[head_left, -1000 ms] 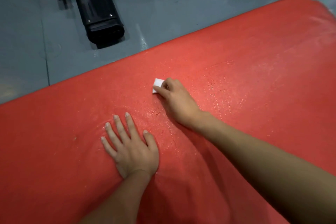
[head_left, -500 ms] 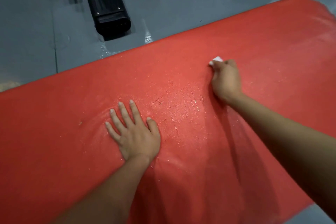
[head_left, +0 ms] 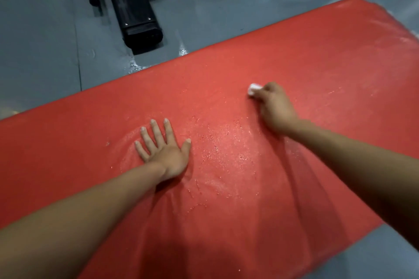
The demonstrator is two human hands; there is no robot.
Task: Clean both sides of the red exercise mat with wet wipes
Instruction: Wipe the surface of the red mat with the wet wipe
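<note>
Beyond the red mat, a black machine base sits on grey floor.

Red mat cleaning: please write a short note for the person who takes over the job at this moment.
Left hand: flat on the mat, fingers spread, holding it down.
Right hand: pinches a folded white wipe and presses it on the mat, toward the far edge.
Mat lies flat on the grey floor; a black machine base stands beyond it.
Done: the middle strip between the hands glistens wet.
Left: the rest of this side looks dry; the underside cannot be seen, so whether it is cleaned is unknown.
</note>
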